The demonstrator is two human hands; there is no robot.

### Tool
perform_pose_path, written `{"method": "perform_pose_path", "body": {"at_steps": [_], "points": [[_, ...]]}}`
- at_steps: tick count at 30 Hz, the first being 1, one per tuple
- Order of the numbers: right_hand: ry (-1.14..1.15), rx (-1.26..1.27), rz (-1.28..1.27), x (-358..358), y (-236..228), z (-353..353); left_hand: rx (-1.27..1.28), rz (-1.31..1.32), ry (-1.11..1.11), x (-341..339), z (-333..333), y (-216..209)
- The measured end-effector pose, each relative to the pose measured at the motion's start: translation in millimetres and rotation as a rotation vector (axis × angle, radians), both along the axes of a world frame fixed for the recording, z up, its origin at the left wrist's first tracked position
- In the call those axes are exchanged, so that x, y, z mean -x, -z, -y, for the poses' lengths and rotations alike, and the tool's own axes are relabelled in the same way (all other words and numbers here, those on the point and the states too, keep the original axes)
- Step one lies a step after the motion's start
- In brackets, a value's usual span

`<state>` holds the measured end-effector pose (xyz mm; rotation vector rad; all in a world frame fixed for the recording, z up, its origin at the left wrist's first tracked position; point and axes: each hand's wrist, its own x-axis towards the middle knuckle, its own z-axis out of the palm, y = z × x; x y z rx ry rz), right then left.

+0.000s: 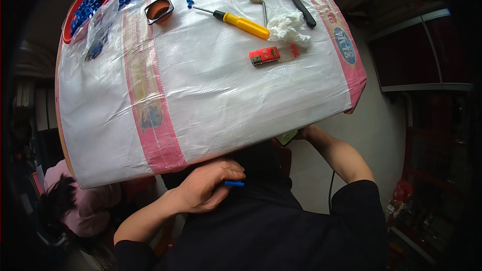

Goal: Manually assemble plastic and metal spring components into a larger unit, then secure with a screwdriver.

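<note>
My left hand [213, 183] is closed just below the table's near edge, its fingers curled round a small blue plastic piece [234, 184]. Part of that piece sticks out past the fingers. Further right, my right hand [307, 133] reaches under the table edge, and most of its fingers are hidden. It holds a flat, dark-edged thing with a green face [286, 137], which looks like a phone; the table covers part of it.
A white woven sheet [226, 100] covers the table. On it lie a yellow screwdriver [246, 25], a red lighter [265, 56], a hex key [264, 10], crumpled tissue [287, 27] and a black-handled tool [300, 9]. A red basket [67, 31] holds blue pieces. A person [83, 200] is at left.
</note>
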<state>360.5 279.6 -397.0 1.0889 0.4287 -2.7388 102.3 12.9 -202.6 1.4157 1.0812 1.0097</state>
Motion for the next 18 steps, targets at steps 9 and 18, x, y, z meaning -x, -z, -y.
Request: {"method": "perform_pose_path", "body": {"at_steps": [9,18], "points": [[0.027,0.221,-0.202,-13.9,23.9,2.5,0.665,0.163,-0.019,2.4,5.5,70.5],[-0.003,0.088,-0.026,-7.3,14.5,4.0,0.424,-0.555,-0.085,-11.5,-14.8,86.4]]}}
